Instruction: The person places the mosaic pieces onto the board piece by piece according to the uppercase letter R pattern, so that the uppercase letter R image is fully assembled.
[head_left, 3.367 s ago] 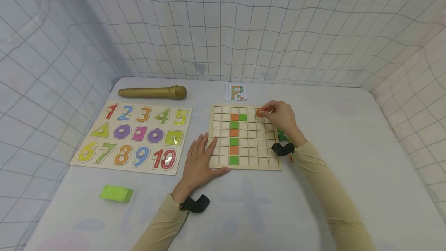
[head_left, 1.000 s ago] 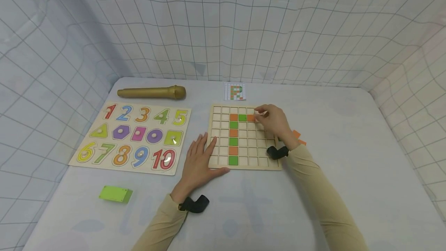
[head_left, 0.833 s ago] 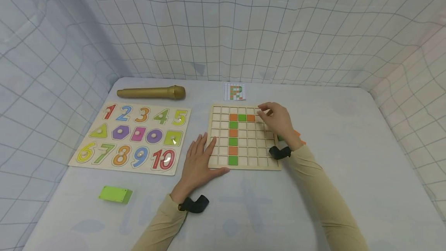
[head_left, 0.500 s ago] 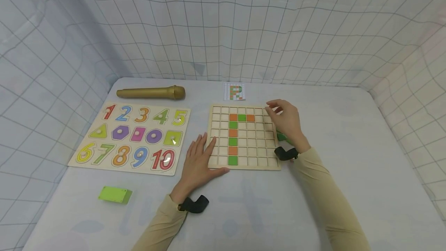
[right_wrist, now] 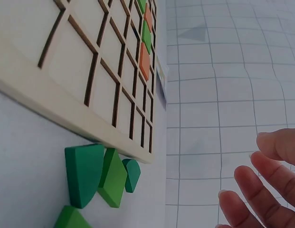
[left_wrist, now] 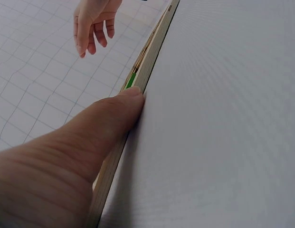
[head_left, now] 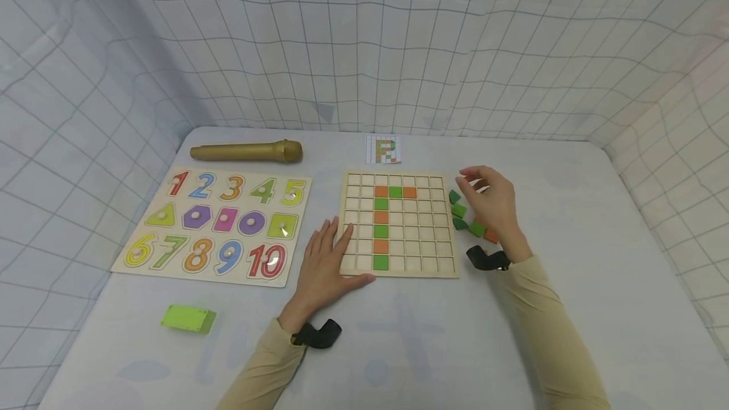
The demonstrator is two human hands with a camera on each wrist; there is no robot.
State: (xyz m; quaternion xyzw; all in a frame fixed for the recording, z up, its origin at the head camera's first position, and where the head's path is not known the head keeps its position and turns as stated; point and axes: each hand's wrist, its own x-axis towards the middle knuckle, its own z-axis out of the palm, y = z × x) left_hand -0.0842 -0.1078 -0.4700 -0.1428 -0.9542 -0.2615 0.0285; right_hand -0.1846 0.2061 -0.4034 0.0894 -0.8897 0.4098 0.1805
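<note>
A wooden grid board (head_left: 412, 248) lies mid-table with a column of alternating orange and green square tiles. From its top a short row runs right, through a green tile (head_left: 395, 192) to an orange tile (head_left: 409, 192). My left hand (head_left: 323, 271) rests on the board's lower left corner, fingers spread; its thumb (left_wrist: 121, 107) presses the near edge. Off the board's right side hovers my right hand (head_left: 492, 202), fingers loosely bent, holding nothing. Below it are loose pieces: a dark green round-edged one (right_wrist: 84, 173), a lighter green tile (right_wrist: 112, 178) and an orange one (head_left: 491, 235), partly hidden.
A small pattern card (head_left: 383, 149) lies behind the board. To the left is a number-and-shape peg puzzle (head_left: 213, 252), with a gold microphone (head_left: 245, 152) behind it and a green block (head_left: 188, 318) in front. A grid-patterned cloth wall (head_left: 398, 49) encloses the table's back.
My right hand set the orange tile into the top row beside the green one, let go, and moved right off the board, exposing the loose pieces. My left hand stayed in place.
</note>
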